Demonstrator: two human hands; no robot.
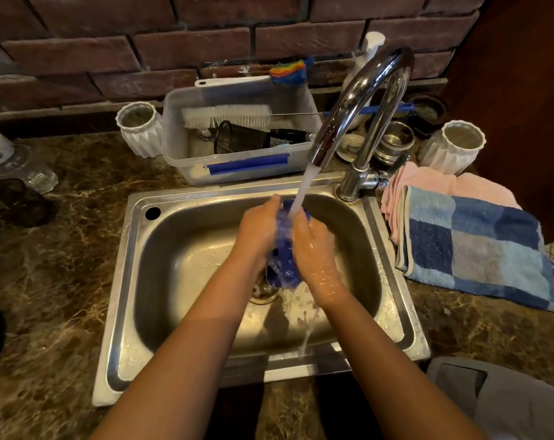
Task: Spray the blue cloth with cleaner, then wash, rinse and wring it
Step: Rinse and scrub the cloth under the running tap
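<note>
Two bare forearms reach in from the near edge over the steel sink [123,312], which is set into a mottled brown stone counter [47,281]. Above the basin the left hand [259,231] and the right hand [313,249] press toward each other with the blue cloth [283,258] bunched between them, both hands closed on it; the cloth hangs in a wet wad over the drain [264,290] (only partly visible under it). Water runs off the right wrist and falls in drops toward the basin's near wall.

A white stream of water [304,185] lands on the cloth's upper end, coming from the curved chrome faucet [361,100] mounted at the sink's far right corner. To the right of the sink lie a blue checked towel [472,246] and, under and behind it, a pink towel [428,182]. Behind the sink stands a clear plastic tub [180,134] holding a white bottle brush [228,115] and a black mesh cup [234,138]. White ribbed pots stand to the tub's left [140,130] and beyond the towels [453,147]. Farthest is a dark brick wall [190,46].
</note>
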